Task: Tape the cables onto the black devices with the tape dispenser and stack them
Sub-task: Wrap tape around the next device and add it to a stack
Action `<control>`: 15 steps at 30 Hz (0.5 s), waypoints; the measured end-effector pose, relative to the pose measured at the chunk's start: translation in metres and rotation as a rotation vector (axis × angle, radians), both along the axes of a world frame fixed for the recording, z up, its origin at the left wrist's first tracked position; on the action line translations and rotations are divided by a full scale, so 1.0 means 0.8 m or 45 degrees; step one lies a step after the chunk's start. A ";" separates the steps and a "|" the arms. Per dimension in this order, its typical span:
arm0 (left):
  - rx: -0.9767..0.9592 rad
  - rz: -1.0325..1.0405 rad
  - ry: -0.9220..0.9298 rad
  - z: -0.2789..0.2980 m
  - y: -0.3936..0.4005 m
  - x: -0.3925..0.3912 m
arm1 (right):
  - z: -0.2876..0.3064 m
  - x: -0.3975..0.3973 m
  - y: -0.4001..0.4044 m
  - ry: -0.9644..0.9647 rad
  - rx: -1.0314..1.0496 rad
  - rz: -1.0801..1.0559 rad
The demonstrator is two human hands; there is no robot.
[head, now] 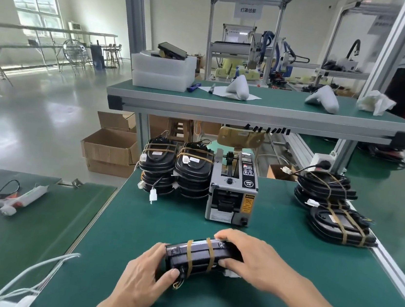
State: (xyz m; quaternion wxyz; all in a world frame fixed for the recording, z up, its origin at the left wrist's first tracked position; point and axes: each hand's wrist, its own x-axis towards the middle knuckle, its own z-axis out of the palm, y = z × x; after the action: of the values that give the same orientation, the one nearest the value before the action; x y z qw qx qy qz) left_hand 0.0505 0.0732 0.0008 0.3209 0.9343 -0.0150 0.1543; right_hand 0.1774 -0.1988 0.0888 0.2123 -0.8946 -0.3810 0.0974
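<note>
Green bench: dispenser, device stacks

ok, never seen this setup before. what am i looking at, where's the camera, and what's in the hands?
No robot here: a person works with bare hands, and the single picture comes from a wide-angle camera worn on their head, looking forward and down.

The left hand and the right hand grip the two ends of a black device just above the green bench mat. Two bands of tan tape already cross the device, over what looks like its cable.

Behind it stands the grey automatic tape dispenser. To its left are two stacks of taped devices; to the right lies another pile of devices, also taped.

On the side table at left lies a white glue gun. The raised shelf behind carries white foam trays and white plastic shells.
</note>
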 end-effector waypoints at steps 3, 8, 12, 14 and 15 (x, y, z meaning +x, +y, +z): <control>-0.001 -0.024 0.008 -0.002 0.002 0.003 | -0.001 -0.004 -0.001 0.025 0.022 -0.003; 0.027 -0.037 -0.006 0.000 0.001 0.004 | -0.001 -0.009 -0.004 0.140 0.048 -0.021; 0.031 -0.043 -0.004 0.001 0.003 0.005 | 0.006 -0.008 -0.004 0.208 0.056 -0.010; 0.043 -0.062 -0.003 0.001 0.003 0.006 | 0.008 -0.008 -0.006 0.237 0.051 -0.003; 0.047 -0.071 -0.005 0.001 0.003 0.006 | 0.009 -0.007 -0.007 0.254 0.052 -0.003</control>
State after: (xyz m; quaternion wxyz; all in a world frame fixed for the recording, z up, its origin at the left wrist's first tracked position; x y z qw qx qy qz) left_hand 0.0555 0.0759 0.0014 0.3076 0.9391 -0.0444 0.1468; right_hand 0.1716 -0.2046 0.0957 0.2674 -0.8764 -0.3589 0.1780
